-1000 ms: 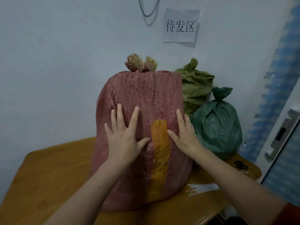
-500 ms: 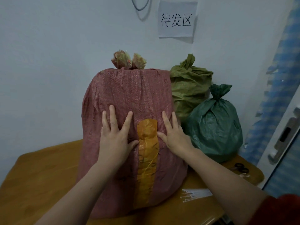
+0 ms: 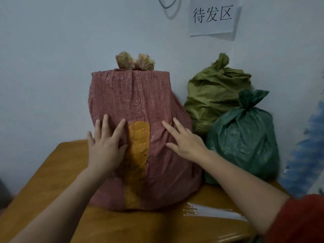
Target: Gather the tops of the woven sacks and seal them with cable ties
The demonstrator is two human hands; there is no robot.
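A tall red woven sack (image 3: 140, 102) stands on the wooden table (image 3: 52, 172), with an orange tape strip down its front and a bunched, frayed top. My left hand (image 3: 105, 146) lies flat against its front, fingers spread, left of the tape. My right hand (image 3: 185, 142) presses flat on the sack's right side with straight fingers. An olive-green sack (image 3: 215, 95) and a dark green sack (image 3: 243, 137) stand to the right, both tops gathered into tufts. A bundle of white cable ties (image 3: 210, 212) lies on the table in front of the red sack.
The wall rises directly behind the sacks, with a paper sign (image 3: 213, 16) and a hanging cable (image 3: 168, 6). A blue checked curtain (image 3: 310, 146) hangs at the right edge. The table's near edge is at the bottom.
The red sack has shifted back toward the wall under both flat hands. My right hand has slid slightly toward the sack's right side. The view has swung, so the scissors at right are out of frame.
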